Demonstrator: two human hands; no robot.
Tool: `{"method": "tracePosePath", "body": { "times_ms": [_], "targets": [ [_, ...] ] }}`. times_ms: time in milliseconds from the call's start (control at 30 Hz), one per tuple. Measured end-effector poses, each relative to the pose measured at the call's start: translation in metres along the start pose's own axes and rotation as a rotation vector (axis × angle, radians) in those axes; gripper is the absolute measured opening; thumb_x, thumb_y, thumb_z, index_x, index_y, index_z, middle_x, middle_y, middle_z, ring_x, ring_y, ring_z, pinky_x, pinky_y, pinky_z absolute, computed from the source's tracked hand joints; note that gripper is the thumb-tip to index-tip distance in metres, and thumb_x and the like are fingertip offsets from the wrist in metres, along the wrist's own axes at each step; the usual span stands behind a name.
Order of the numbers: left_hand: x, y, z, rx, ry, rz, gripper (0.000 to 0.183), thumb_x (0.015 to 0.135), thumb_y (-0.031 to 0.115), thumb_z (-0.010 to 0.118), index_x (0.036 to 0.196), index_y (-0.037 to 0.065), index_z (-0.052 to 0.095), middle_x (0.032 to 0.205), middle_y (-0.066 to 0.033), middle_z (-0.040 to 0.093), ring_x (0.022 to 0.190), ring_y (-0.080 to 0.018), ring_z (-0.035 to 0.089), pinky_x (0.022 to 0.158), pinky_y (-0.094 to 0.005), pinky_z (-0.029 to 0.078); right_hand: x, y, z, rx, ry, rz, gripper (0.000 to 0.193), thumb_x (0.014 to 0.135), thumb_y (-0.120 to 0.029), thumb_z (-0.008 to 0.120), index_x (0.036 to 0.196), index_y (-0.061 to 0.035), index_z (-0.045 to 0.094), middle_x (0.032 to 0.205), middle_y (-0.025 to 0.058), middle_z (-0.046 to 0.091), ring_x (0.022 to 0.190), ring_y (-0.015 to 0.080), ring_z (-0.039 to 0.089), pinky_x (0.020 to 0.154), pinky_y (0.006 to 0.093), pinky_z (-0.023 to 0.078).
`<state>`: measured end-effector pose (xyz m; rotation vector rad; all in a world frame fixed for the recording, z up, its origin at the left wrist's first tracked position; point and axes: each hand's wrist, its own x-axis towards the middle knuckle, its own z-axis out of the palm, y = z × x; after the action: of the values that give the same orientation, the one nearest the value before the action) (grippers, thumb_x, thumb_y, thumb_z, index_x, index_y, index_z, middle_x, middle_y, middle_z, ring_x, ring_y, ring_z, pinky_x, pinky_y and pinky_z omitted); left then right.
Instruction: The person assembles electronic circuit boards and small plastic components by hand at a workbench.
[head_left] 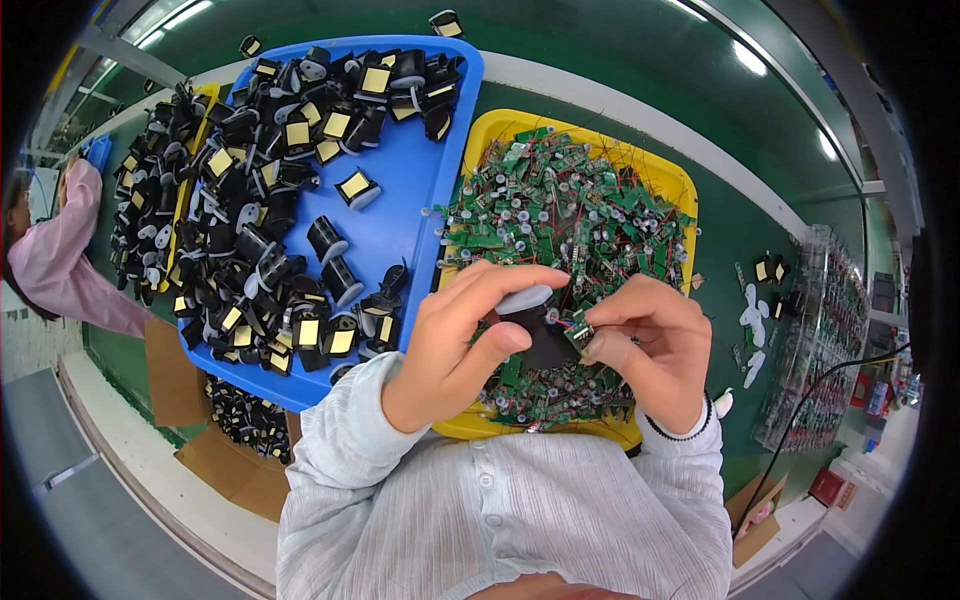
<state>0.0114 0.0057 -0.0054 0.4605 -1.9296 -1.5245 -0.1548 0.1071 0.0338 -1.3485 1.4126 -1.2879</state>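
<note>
My left hand [455, 340] is closed around a black plastic housing [535, 335] with a grey rounded end. Between the thumb and fingers of my right hand [655, 345] is a small green circuit board [577, 333], held against the housing's right side. Thin coloured wires show where the two parts meet. Both hands are above a yellow tray [680, 185] heaped with green circuit boards [560, 200], many with red wires and small round white parts. To the left, a large blue tray [400, 200] holds many black housings [265, 180], some bearing pale yellow square pads.
Another yellow tray [207, 95] of black housings stands further left, near a person in pink [65, 240]. Below the blue tray is a cardboard box [235, 465] of similar parts. Stacked clear trays [815, 340] stand at the right, with a black cable [800, 415] hanging in front.
</note>
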Motion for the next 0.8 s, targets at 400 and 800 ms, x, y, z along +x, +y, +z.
{"method": "tracePosePath", "body": {
  "times_ms": [400,800],
  "targets": [
    [-0.0035,-0.0055,0.0072,-0.016,0.105,-0.043,0.033,0.081,0.025,0.059,0.106,0.002,0.058,0.083,-0.0092,0.058,0.07,-0.0201,0.051,0.065,-0.0274,0.04,0.0032,0.0128,0.0025,0.602,-0.003,0.334,0.015,0.078,0.004,0.06,0.09,0.0008,0.052,0.076,0.0061,0.059,0.062,0.0109,0.059,0.054,0.0214,0.048],
    [-0.0031,-0.0034,0.0088,0.041,0.127,-0.018,0.033,0.081,0.024,0.06,0.107,0.003,0.058,0.08,-0.0088,0.056,0.07,-0.0195,0.051,0.066,-0.0287,0.042,0.006,0.012,0.0017,0.581,-0.034,0.343,0.016,0.077,0.004,0.061,0.09,0.0007,0.052,0.076,0.005,0.057,0.064,0.0089,0.057,0.055,0.0215,0.049]
  ]
}}
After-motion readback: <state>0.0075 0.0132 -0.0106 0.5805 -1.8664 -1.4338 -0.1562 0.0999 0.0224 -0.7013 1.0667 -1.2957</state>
